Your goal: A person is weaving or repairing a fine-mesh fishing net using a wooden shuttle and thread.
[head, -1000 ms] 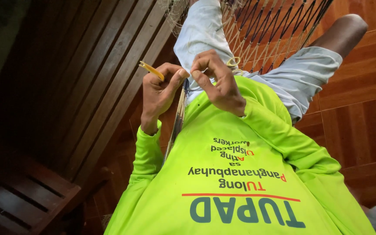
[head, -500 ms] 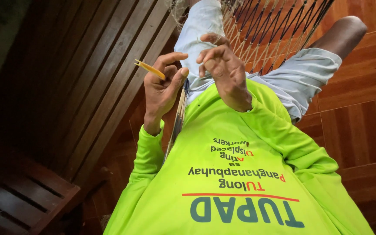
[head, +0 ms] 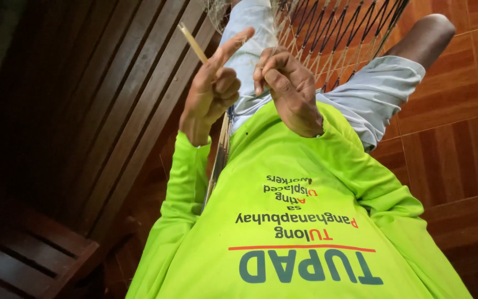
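- Gripping a pale netting stick (head: 193, 42), the left hand (head: 212, 94) closes on its lower end; it slants up-left, beyond the fingers.
- Right hand (head: 287, 88) pinches net mesh (head: 338, 39) beside it.

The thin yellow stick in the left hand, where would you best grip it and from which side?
Grip the yellow stick on its bare upper stretch, coming from the upper left. It slants up and away from the left hand, which covers its lower end, while the right hand pinches the net beside it.
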